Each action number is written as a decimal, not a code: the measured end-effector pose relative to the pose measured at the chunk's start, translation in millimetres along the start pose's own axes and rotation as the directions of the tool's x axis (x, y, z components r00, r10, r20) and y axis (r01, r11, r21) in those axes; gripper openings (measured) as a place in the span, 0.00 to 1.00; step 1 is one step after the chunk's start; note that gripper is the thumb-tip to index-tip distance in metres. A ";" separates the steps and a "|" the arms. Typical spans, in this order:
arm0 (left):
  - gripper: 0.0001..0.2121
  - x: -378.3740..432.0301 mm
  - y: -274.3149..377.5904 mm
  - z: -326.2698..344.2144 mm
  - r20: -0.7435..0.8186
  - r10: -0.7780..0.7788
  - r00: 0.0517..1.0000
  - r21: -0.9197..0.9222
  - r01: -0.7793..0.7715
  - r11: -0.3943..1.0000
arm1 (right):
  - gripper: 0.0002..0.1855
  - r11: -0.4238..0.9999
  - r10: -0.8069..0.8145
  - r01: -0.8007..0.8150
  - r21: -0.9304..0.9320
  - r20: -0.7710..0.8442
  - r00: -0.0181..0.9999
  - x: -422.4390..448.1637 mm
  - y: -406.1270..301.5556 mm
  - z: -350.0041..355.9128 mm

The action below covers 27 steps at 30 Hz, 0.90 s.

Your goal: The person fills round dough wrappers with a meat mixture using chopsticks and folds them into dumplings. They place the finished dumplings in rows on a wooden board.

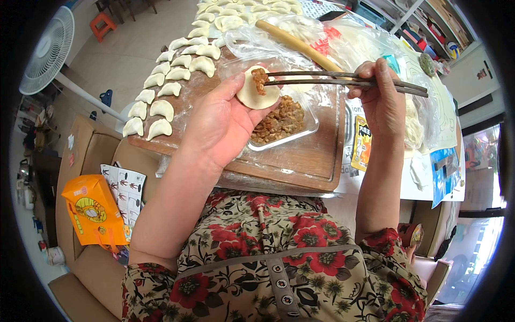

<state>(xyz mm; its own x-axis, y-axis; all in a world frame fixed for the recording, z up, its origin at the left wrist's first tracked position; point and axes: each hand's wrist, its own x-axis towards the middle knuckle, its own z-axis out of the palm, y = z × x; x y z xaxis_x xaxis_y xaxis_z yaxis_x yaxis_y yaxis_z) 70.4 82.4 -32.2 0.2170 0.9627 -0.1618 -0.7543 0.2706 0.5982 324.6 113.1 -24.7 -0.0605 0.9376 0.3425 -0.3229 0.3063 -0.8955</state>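
Note:
On the palm and fingers of my left hand (219,120) lies a round dumpling wrapper (257,100). My right hand (380,94) grips a pair of dark chopsticks (322,77), whose tips touch a lump of minced filling (259,80) on the wrapper. Below the wrapper stands a clear plastic tray (314,124) with more brown minced filling (281,120) in it; my left hand hides part of this tray. Another flat wrapper (299,82) shows behind the chopsticks. Several folded dumplings (169,74) rest in rows on the left of the floured wooden board (297,165).
A wooden rolling pin (297,44) lies slantwise beyond the tray, against plastic bags (354,44). More dumplings (241,12) cover the far end. Right of the board is a yellow sachet (362,145). A white fan (48,50) and an orange bag (94,209) are at the left.

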 end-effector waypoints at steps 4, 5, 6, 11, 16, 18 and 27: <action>0.17 3.9 -5.1 1.6 0.049 -0.081 0.996 -0.041 0.083 0.996 | 0.16 0.993 0.007 -0.008 -0.120 -0.008 1.000 -5.1 1.5 -4.1; 0.17 4.0 -5.8 1.4 0.051 -0.091 0.995 -0.041 0.093 0.995 | 0.16 0.986 0.005 -0.007 -0.164 -0.010 1.000 -5.6 0.9 -4.3; 0.17 3.3 -6.0 0.7 0.037 -0.081 0.996 -0.013 0.081 0.997 | 0.16 0.979 0.008 0.002 -0.205 0.047 0.999 -5.7 -1.6 -4.3; 0.17 -5.7 -0.2 3.4 -0.001 -0.055 0.999 0.064 0.055 0.996 | 0.17 0.947 0.029 0.030 -0.319 0.179 0.983 -1.3 -31.3 5.3; 0.17 -8.1 4.9 2.1 0.040 -0.002 0.999 0.105 -0.003 0.994 | 0.20 0.973 -0.132 0.161 -0.165 0.172 0.976 1.9 -40.5 -9.0; 0.18 -10.6 4.0 3.3 0.028 0.007 1.000 0.101 -0.010 0.995 | 0.20 0.981 -0.151 0.168 -0.095 0.168 0.974 4.4 -30.0 -4.7; 0.17 -15.6 0.0 1.4 0.039 -0.012 0.999 0.067 0.009 0.998 | 0.20 1.000 -0.018 0.018 -0.002 0.073 0.997 -1.0 5.5 4.8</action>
<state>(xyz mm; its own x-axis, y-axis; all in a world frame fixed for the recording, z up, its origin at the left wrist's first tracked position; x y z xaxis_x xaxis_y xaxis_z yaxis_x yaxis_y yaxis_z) 67.9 67.4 -28.6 0.2503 0.9583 -0.1378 -0.7093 0.2784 0.6476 318.3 113.0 -28.6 -0.1239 0.9174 0.3782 -0.3222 0.3233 -0.8897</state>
